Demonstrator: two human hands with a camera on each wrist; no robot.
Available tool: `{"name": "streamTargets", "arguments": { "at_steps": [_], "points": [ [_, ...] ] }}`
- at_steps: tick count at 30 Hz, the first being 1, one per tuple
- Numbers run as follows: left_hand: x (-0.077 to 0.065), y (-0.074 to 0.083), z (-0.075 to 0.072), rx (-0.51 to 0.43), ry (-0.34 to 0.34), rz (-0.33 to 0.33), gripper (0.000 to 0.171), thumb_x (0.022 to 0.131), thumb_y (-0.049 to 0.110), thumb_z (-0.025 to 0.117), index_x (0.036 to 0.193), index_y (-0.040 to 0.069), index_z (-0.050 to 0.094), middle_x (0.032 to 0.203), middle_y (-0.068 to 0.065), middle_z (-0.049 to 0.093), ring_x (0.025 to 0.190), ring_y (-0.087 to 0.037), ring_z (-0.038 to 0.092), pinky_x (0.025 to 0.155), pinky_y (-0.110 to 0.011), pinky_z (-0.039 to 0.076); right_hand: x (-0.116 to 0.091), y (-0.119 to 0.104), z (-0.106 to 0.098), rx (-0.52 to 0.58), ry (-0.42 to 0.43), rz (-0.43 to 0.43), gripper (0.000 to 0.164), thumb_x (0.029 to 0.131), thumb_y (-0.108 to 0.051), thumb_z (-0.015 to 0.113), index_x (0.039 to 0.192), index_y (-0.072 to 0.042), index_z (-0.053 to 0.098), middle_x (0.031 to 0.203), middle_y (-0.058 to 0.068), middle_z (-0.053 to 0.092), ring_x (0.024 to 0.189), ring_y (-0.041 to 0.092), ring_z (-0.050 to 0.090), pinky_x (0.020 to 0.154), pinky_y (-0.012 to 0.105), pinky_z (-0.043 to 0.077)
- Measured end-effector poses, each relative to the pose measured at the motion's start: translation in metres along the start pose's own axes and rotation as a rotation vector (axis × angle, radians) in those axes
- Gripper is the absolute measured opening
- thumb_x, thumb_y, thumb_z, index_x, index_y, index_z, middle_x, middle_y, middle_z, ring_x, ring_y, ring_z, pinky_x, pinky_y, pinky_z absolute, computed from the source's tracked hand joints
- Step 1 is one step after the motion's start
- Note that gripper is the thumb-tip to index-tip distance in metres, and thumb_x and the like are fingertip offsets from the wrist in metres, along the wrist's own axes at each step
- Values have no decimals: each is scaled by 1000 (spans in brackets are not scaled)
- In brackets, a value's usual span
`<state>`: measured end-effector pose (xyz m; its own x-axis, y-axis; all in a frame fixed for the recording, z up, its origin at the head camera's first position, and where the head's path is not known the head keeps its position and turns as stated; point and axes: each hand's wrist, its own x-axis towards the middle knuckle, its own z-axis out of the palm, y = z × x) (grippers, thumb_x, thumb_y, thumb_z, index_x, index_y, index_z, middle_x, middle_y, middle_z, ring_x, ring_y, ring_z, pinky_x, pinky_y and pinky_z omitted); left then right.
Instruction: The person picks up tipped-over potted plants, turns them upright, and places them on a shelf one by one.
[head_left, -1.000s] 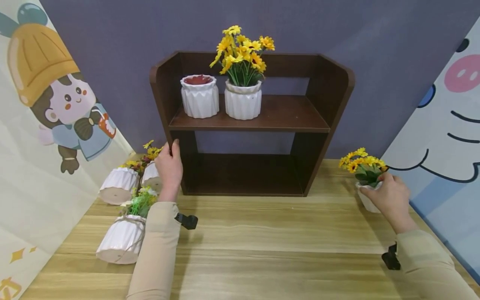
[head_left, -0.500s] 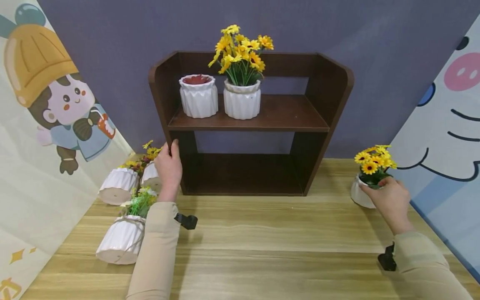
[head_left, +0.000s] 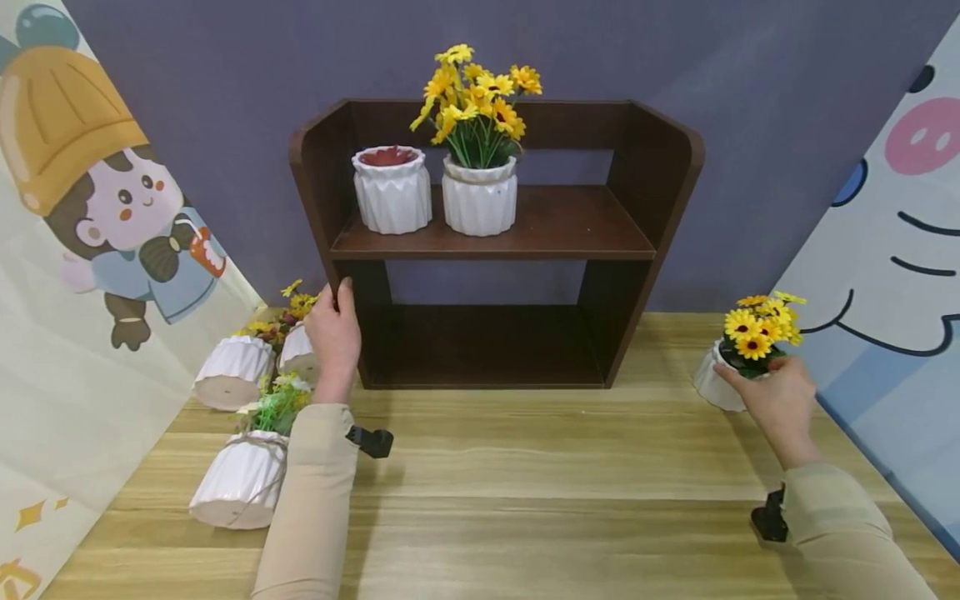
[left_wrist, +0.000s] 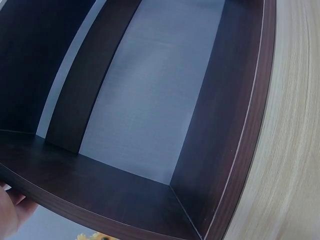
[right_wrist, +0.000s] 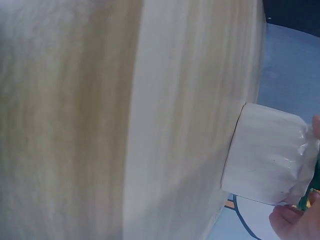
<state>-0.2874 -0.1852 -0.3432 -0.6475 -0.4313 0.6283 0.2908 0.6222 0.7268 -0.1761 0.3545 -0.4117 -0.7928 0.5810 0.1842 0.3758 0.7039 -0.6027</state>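
My left hand [head_left: 335,337] grips the left side panel of a dark brown two-tier shelf [head_left: 495,246]; its fingers are mostly hidden behind the panel. In the left wrist view part of that hand [left_wrist: 12,212] shows at the edge of the shelf [left_wrist: 220,165]. At the right, my right hand [head_left: 782,407] holds the rim of a white flowerpot [head_left: 714,383] with yellow flowers [head_left: 757,325]. The right wrist view has this flowerpot [right_wrist: 267,155] with its base at the wooden tabletop, thumb and fingers on opposite sides of the rim.
On the upper tier stand a white pot with reddish contents [head_left: 392,192] and a white pot of tall yellow flowers [head_left: 480,198]. Several white flowerpots [head_left: 243,479] lie tipped over at the left of the wooden table [head_left: 525,500]. Cartoon-printed panels [head_left: 900,250] flank both sides.
The flowerpot in my right hand has shifted left and turned, so its flowers now lean right and face forward. My left hand keeps its grip on the shelf. The head view has shifted slightly.
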Motion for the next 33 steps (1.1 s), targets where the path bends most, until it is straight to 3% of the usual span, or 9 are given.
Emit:
{"name": "streamTargets", "arguments": {
  "at_steps": [5,8,11,18,25,33],
  "points": [
    [0,-1,0,0,-3,1,43,94,39,43,70,4,49,58,-14,44,54,-32,39,52,-35,27,3,-1,1,71,-14,55,104,70,-58,65,134,4,11,121,39,33,106,54,38,80,60,34],
    [1,-1,0,1,-4,-3,43,94,39,44,71,4,50,59,-14,45,55,-32,39,52,-35,27,6,-2,0,68,-41,56,111,71,-59,64,138,5,4,127,43,28,113,57,33,88,63,30],
    [1,-1,0,0,-6,-9,43,94,40,44,71,4,51,59,-15,46,56,-33,40,53,-35,27,9,-2,0,49,-62,31,111,72,-59,64,138,11,9,129,43,28,113,58,33,88,64,31],
    [0,-1,-1,-1,-7,-11,43,94,39,44,70,4,49,58,-13,44,55,-32,39,52,-35,27,15,0,6,24,-38,-51,91,73,-59,63,122,14,39,114,39,46,102,54,45,76,61,37],
    [-1,-1,-1,-2,-12,-13,45,94,41,43,71,4,50,58,-14,45,55,-31,40,52,-34,27,16,0,8,-8,-18,-46,88,74,-59,61,120,14,42,114,38,47,101,53,45,81,60,35],
    [0,-1,-1,-11,-13,-23,39,93,36,47,70,4,51,60,-16,47,57,-32,41,52,-35,28,13,0,4,-56,-27,6,93,71,-64,61,118,15,44,110,40,48,96,53,46,72,56,39]
  ]
}}
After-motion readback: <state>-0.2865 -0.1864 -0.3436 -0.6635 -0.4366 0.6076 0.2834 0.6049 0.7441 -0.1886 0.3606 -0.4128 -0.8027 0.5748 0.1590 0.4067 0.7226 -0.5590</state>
